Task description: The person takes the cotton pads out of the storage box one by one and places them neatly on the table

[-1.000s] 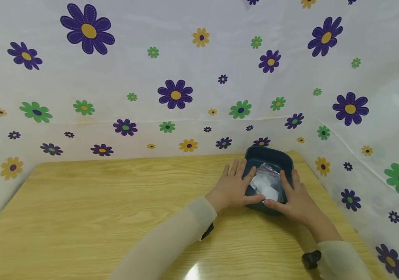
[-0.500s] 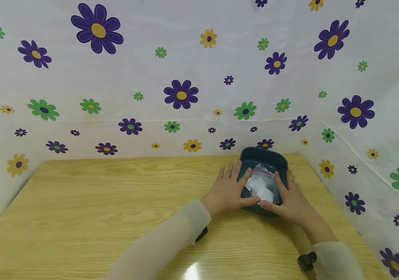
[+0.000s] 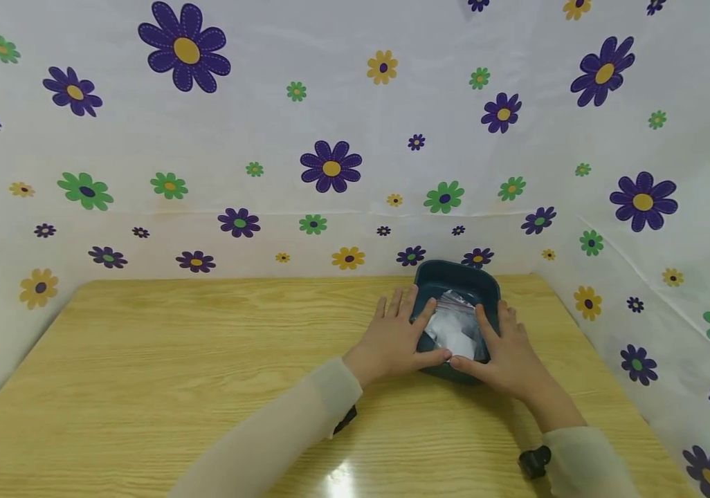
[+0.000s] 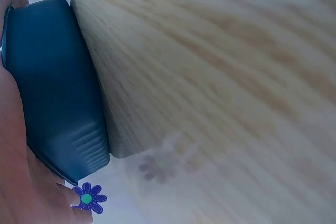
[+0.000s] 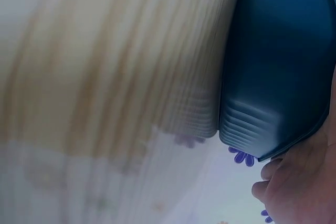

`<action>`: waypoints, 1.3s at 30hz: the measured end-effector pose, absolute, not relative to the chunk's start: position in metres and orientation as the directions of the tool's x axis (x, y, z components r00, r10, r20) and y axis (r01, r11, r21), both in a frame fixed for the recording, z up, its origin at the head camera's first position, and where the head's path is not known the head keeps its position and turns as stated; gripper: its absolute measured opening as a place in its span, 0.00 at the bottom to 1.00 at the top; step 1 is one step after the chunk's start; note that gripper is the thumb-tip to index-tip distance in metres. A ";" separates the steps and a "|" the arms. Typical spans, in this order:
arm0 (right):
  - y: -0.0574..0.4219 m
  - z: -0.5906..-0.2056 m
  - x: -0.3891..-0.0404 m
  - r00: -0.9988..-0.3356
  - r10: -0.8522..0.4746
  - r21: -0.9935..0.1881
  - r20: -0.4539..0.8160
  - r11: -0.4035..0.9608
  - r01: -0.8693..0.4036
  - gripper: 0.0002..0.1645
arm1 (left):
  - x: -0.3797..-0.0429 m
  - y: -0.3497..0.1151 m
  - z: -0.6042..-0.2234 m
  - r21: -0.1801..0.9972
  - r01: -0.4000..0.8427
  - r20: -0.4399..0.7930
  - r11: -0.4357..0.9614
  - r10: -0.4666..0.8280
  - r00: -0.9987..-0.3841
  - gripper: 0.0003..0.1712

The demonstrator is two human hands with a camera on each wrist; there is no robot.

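A dark teal plastic tub (image 3: 457,274) stands on the wooden table near its far right corner. Inside it lies a clear zip bag (image 3: 454,328) with white contents. My left hand (image 3: 395,339) lies along the tub's left rim with fingers spread and fairly straight. On the opposite rim, my right hand (image 3: 511,353) rests in the same spread way. Both thumbs stretch toward each other over the near rim, their tips almost meeting. Each wrist view shows the tub's ribbed outer wall (image 4: 58,87) close beside the hand, its base down at the tabletop.
The wood-grain table (image 3: 193,360) stretches far to the left of the tub. A white flower-printed sheet (image 3: 255,124) rises behind the table and along its right side. Dark wrist-worn devices (image 3: 534,462) sit at the sleeve cuffs.
The tub, with the bag inside, has slid left along the table, away from the right-hand sheet. Both hands have moved with it, keeping the same spread pose. The head view has turned slightly left.
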State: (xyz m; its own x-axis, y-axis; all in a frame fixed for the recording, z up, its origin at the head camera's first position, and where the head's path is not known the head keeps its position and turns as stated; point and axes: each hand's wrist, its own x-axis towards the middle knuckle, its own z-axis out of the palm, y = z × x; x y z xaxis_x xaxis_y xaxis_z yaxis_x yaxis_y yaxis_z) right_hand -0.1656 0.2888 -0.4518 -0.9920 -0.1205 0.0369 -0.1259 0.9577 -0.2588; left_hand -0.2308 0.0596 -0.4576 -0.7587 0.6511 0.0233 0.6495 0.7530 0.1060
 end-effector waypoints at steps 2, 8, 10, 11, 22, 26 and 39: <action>0.286 -0.452 -0.166 -0.991 -0.126 -0.258 0.035 0.957 -0.131 0.67 | -0.230 0.056 -0.458 0.100 0.644 0.024 0.759 0.645 -0.764 0.57; 0.273 -0.453 -0.170 -0.990 -0.138 -0.271 0.031 0.952 -0.141 0.67 | -0.229 0.042 -0.460 0.112 0.630 0.030 0.768 0.632 -0.775 0.56; 0.268 -0.454 -0.171 -0.989 -0.141 -0.279 0.037 0.949 -0.146 0.67 | -0.229 0.037 -0.461 0.117 0.623 0.026 0.773 0.625 -0.780 0.56; 0.266 -0.454 -0.171 -0.989 -0.143 -0.282 0.038 0.948 -0.148 0.67 | -0.229 0.034 -0.461 0.116 0.620 0.023 0.776 0.622 -0.783 0.56; 0.249 -0.456 -0.175 -0.985 -0.171 -0.290 0.033 0.941 -0.173 0.67 | -0.224 0.014 -0.460 0.123 0.609 0.033 0.783 0.610 -0.792 0.55; 0.242 -0.456 -0.180 -0.983 -0.179 -0.278 0.030 0.943 -0.181 0.68 | -0.223 0.005 -0.461 0.130 0.602 0.050 0.788 0.601 -0.797 0.55; 0.223 -0.453 -0.183 -0.978 -0.210 -0.293 0.024 0.933 -0.207 0.68 | -0.218 -0.015 -0.458 0.115 0.584 0.068 0.803 0.581 -0.811 0.54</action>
State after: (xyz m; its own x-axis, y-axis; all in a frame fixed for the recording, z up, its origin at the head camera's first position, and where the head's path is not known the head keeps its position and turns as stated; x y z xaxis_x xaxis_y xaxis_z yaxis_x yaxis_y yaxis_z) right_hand -0.1834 0.2234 -0.4532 -0.9775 -0.2095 0.0239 -0.2072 0.9335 -0.2927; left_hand -0.2184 -0.0151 -0.4580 -0.8114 0.5805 0.0683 0.5844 0.8032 0.1152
